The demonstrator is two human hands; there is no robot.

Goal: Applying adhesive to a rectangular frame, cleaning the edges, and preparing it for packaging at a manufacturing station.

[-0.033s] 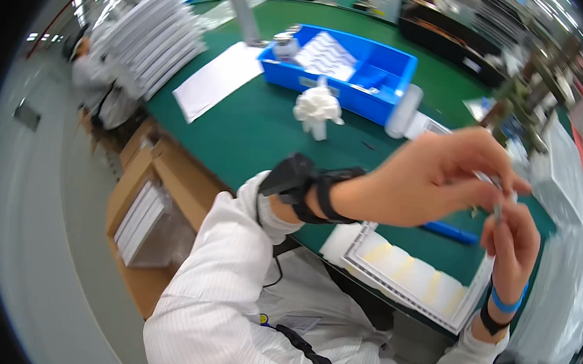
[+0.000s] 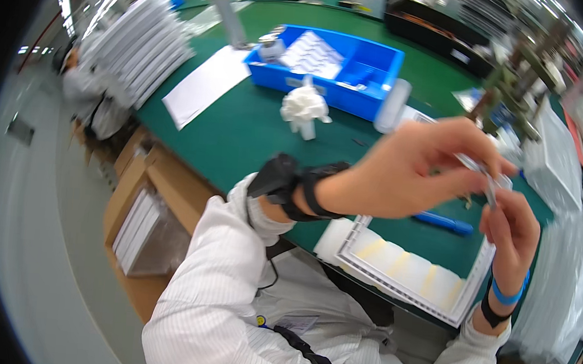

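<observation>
My left hand (image 2: 404,167) is raised over the right part of the green table, its thumb and fingers closed in a pinch. Between them is a thin, pale, narrow strip (image 2: 472,163), slightly blurred. My right hand (image 2: 514,226) pinches the strip's lower end from below, so both hands hold it at once. What the strip is exactly cannot be made out. Beneath the hands, at the near table edge, lies a white rectangular frame (image 2: 470,295). Inside it sit white pads with pale yellow bands (image 2: 399,264). A blue pen-like tool (image 2: 444,223) lies just beyond the frame.
A divided blue bin (image 2: 283,81) holds papers and a metal-lidded jar. Before it stands a crumpled white wad (image 2: 305,105). White paper (image 2: 206,88) lies to the left, near stacked white sheets (image 2: 136,50). A cardboard box (image 2: 137,220) is below. Plastic-wrapped packages (image 2: 565,265) line the right.
More of the pale strip shows between my fingers, and my hands are slightly farther apart. The whole scene has shifted a little to the left in the view.
</observation>
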